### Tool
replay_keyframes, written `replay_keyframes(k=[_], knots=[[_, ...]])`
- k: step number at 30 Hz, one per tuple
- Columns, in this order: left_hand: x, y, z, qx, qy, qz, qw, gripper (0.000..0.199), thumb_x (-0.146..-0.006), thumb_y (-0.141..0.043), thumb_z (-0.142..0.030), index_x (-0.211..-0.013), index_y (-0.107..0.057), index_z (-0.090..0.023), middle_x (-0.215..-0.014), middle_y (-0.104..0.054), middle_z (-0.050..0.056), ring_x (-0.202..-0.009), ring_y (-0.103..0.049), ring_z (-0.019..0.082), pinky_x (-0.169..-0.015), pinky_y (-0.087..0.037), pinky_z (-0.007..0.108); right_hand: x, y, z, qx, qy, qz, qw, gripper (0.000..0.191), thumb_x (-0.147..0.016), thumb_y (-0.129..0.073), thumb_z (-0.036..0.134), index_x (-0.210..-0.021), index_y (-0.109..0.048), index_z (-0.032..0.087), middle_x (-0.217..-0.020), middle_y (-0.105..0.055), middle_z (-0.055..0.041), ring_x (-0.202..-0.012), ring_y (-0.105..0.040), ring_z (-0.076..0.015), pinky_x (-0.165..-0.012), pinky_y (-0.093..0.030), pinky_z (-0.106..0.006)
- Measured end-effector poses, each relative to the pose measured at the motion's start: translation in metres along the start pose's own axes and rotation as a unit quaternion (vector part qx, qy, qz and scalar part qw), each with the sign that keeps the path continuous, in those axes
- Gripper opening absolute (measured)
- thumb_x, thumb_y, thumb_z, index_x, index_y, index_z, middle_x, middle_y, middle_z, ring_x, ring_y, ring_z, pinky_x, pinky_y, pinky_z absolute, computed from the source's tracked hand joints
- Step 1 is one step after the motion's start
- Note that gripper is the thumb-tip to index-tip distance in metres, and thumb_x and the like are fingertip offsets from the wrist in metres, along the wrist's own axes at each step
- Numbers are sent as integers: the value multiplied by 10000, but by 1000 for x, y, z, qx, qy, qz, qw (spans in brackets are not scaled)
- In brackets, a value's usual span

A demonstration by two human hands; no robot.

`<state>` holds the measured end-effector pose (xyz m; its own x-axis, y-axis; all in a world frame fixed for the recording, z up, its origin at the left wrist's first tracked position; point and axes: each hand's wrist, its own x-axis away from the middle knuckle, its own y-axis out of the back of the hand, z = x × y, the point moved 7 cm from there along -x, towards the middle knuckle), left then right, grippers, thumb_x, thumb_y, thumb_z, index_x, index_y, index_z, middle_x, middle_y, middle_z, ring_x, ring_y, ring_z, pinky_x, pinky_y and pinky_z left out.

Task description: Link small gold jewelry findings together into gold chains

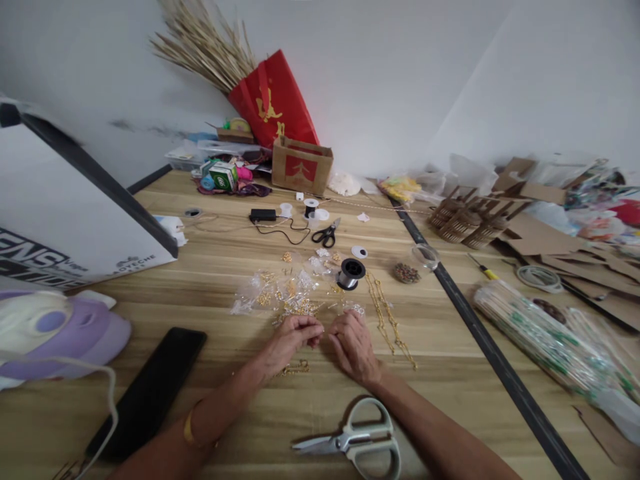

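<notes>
My left hand (295, 339) is closed in a pinch, thumb against forefinger, and what it holds is too small to name. Just beside it my right hand (351, 343) has its fingers curled inward; anything in them is hidden. Between and beyond the hands lies a heap of small gold jewellery pieces (300, 307), with small clear plastic bags (250, 293) around it. A gold chain (299, 367) rests near my left wrist. Right of my right hand stretches a longer gold beaded chain (385, 313). A black spool of silvery wire (351, 273) stands ahead of my right hand.
Large scissors (367, 440) lie between my forearms. A black phone (155, 387) and a purple-white appliance (65, 333) are on the left. Black scissors (327, 233), a jar with beads (425, 257) and a black adapter (263, 215) sit farther back. Wrapped sticks (530, 333) lie right.
</notes>
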<state>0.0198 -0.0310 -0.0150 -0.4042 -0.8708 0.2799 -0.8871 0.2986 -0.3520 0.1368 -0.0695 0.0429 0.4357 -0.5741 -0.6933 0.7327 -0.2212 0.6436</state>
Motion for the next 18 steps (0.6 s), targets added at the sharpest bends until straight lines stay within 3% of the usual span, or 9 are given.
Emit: replay_keyframes(k=[6,18], knots=[[0,0,1,-4,-6,5,1000,278,-600,-764,-364,-649,-663,-110,-562,-583,-2,-552,-487,103,-586,-368,250,-1,-1,1,-1,-1,8,1000,123,-869,-474,78,-919,-508,185,-818,-582,-50,-788,-525,-180,-887,-417,-444],[0,-2,-3,-38,-31,1,999,258,-628,-734,-364,-620,-642,-123,-551,-568,-9,-538,-478,100,-568,-375,236,1,-4,-3,-7,-4,9,1000,95,-886,-491,111,-924,-521,193,-817,-579,-50,-772,-522,-182,-794,-440,-391]])
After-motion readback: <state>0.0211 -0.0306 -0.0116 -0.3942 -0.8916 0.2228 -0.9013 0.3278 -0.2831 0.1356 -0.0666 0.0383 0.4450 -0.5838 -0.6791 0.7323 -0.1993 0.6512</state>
